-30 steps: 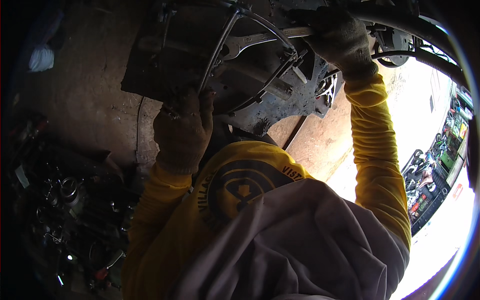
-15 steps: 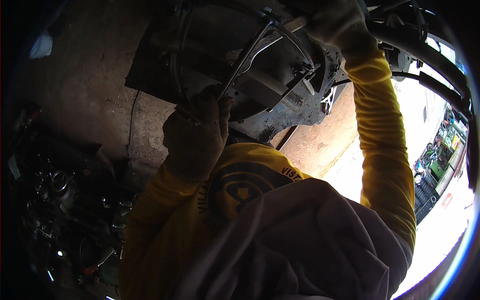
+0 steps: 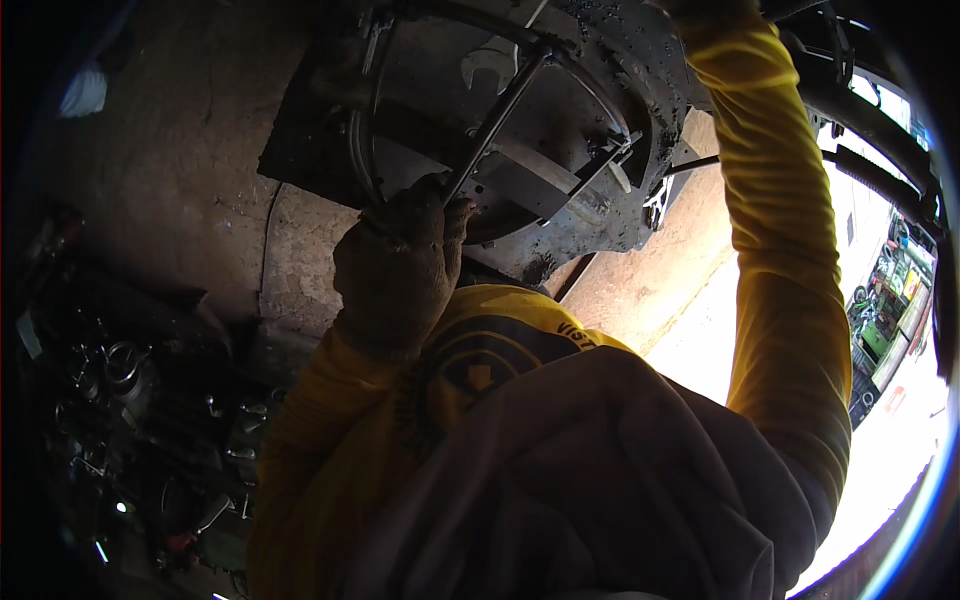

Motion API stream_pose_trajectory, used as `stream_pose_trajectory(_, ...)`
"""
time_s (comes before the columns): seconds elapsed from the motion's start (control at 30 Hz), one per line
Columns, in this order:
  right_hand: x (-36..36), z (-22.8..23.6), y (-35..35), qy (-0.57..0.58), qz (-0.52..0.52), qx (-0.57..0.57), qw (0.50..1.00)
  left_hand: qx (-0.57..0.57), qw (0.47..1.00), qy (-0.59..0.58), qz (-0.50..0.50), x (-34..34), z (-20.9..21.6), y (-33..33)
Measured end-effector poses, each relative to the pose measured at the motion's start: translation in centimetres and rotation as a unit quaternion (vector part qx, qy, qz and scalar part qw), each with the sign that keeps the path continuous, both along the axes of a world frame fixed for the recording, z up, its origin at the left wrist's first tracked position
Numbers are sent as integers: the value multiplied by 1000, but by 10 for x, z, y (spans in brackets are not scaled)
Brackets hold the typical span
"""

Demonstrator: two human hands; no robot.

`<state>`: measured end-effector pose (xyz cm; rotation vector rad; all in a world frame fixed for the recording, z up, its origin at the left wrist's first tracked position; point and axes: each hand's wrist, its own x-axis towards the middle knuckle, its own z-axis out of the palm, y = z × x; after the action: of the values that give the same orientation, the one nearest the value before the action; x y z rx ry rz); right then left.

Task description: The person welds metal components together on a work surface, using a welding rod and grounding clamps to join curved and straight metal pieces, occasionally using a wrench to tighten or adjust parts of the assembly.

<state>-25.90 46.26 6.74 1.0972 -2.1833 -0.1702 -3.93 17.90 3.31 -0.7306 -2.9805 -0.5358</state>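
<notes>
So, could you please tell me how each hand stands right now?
Left hand: closed on the round metal frame.
Right hand: mostly beyond the top edge; cannot be told.

A dim mechanic's workshop around us, an open-ended spanner seen past the bars of a curved metal frame, a grimy dark plate, metal parts jumbled in the shadows, a stained brown floor, daylight glaring from the right.

The wrench lies behind the curved frame, apparently over the plate, with jumbled tools leftward.
</notes>
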Motion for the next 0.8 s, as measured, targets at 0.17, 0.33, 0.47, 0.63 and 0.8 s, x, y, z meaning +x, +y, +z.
stream_pose_trajectory(0.17, 97, 17, 36, -65, -179, 13, 982, 3, 999, 35, -20, -2, -3, 0)
stream_pose_trajectory(0.33, 132, -7, 48, -118, -124, -40, 984, -107, 990, 83, -39, 0, -4, -5)
stream_pose_trajectory(0.47, 139, -12, 40, -151, -150, -56, 975, -157, 975, 139, -67, -2, -7, -7)
stream_pose_trajectory(0.63, 135, -11, 33, -184, -138, -45, 972, -157, 984, 79, -31, 6, 2, -1)
stream_pose_trajectory(0.8, 102, -14, 17, -167, -105, -63, 978, -67, 997, 29, 24, 5, 6, 5)
